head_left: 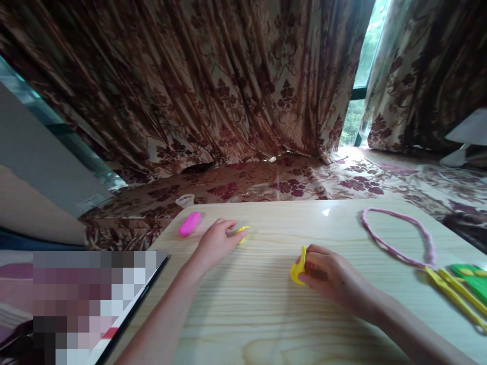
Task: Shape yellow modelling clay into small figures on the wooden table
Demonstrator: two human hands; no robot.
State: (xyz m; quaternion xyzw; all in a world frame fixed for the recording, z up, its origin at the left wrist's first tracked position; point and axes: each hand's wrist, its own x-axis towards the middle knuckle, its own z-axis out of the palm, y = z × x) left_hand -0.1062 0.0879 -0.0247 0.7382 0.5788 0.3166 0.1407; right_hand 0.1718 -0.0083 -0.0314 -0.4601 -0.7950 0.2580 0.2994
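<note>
Our left fingers (230,224) touch a thin yellow strip (243,231), grip unclear, right fingers (318,249) clamp a curved yellow piece (296,274), open wood-grain bench (266,258) between, far edge (274,203) beyond.

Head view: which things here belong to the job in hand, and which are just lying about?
In use, judging by the hands:
- curved yellow piece, held in the right hand
- small yellow piece, at the left hand

Apparently lying about:
- pink block
- lilac loop
- long yellow pieces
- green piece
</note>
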